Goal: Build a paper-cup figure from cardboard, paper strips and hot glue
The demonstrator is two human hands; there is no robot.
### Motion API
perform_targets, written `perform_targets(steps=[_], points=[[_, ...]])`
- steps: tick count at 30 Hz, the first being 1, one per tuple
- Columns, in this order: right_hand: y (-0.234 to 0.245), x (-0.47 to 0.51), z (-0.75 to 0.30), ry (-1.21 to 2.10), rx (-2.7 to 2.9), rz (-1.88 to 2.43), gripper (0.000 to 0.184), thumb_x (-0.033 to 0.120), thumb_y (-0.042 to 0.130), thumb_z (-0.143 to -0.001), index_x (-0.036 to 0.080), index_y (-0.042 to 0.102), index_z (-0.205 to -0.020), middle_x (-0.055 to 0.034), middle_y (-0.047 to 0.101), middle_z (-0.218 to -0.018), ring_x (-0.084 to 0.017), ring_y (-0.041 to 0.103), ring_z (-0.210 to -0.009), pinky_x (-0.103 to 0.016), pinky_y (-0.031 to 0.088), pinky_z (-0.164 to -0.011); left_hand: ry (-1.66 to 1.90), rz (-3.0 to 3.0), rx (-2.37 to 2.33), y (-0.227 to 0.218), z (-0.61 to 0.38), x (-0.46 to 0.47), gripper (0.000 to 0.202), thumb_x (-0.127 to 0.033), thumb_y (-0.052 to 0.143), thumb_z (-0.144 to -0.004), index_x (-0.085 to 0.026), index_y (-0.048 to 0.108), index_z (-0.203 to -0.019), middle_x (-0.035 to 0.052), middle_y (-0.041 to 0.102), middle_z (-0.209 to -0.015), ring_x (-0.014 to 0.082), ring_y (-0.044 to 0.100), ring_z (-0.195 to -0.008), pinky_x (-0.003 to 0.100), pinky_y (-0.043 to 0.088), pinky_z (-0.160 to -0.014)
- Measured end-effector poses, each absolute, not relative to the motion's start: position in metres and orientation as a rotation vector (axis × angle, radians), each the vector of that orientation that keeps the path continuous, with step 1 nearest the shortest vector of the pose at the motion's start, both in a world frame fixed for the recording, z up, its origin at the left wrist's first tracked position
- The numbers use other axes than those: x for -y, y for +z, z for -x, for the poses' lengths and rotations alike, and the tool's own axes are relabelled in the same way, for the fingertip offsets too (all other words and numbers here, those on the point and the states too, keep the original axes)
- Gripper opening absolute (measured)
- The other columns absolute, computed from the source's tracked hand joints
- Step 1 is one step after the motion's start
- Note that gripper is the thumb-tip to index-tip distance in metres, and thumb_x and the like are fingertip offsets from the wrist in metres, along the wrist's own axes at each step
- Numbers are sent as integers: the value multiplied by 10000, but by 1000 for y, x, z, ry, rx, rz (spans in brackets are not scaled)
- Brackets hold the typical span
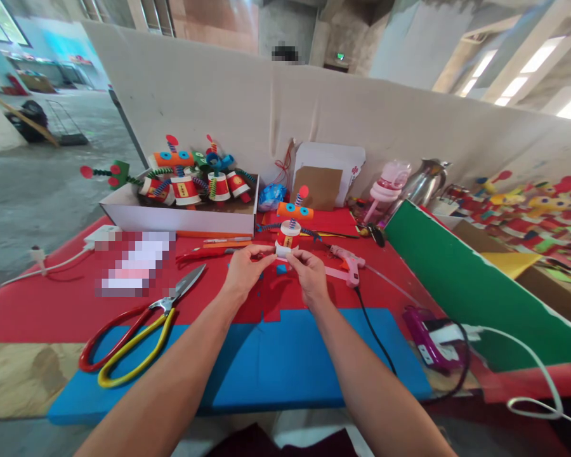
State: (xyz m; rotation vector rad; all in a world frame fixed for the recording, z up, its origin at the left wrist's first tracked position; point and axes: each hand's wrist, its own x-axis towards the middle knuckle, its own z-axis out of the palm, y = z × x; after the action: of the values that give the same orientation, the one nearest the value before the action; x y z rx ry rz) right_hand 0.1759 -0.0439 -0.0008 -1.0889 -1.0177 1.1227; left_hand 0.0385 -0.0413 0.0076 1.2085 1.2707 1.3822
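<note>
My left hand (pixel 243 274) and my right hand (pixel 310 274) meet at the middle of the table, each with thumb and forefinger pinched. Between their fingertips is a small white paper piece (pixel 283 251), one end in each hand; whether it is flat or rolled I cannot make out. Just behind it stands a paper-cup figure (pixel 288 236) with a red cup body, an orange tube head (pixel 295 211) and dark coiled arms. A pink glue gun (pixel 353 268) lies right of my right hand. Large scissors (pixel 164 304) with red and yellow handles lie partly open beside my left forearm.
A white box (pixel 181 219) of similar figures stands at the back left. A green-sided box (pixel 457 292) takes up the right. A purple power adapter (pixel 431 339) with cables sits near the right front. Behind are a pink bottle (pixel 389 184) and a steel jug (pixel 423 181).
</note>
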Motion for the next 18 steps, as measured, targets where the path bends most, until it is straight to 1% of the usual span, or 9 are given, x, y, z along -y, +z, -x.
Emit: perform_targets(steps=[4,7,12,15,18], points=[[0,46,-174,1060,1114,1095,156,349,699,-622,196,673,-636,34,574,-567,-114,451,-563,-247,369,-565,1398,-1223,-1292,9,-40,42,56,-177,735,-607,-190,721,-659,4,687,-691,142,568,-660,249,426,-655],[0,45,-176,1021,1157,1113,148,342,695,-640,196,693,-664,33,588,-573,-119,468,-562,-252,380,-568,1404,-1258,-1304,11,-40,43,34,-174,727,-613,-187,698,-624,-12,651,-643,125,531,-612,236,403,-605],[1,45,-175,1058,1186,1073,149,336,727,-632,212,710,-712,22,646,-644,-133,526,-607,-266,434,-628,1432,-1267,-1271,12,-38,43,53,-200,723,-620,-183,674,-609,-15,616,-651,119,517,-621,230,398,-603],[0,45,-173,1132,1143,1023,209,304,763,-593,222,713,-778,21,666,-700,-134,544,-639,-267,441,-656,1433,-1281,-1254,11,-38,43,70,-218,731,-618,-182,671,-614,-6,618,-671,128,527,-648,237,405,-619],[-3,45,-171,1132,1142,1029,169,313,762,-607,205,683,-712,23,642,-673,-131,529,-632,-269,429,-654,1428,-1330,-1250,9,-40,43,55,-197,709,-624,-183,659,-607,-9,606,-666,129,528,-652,237,405,-619]])
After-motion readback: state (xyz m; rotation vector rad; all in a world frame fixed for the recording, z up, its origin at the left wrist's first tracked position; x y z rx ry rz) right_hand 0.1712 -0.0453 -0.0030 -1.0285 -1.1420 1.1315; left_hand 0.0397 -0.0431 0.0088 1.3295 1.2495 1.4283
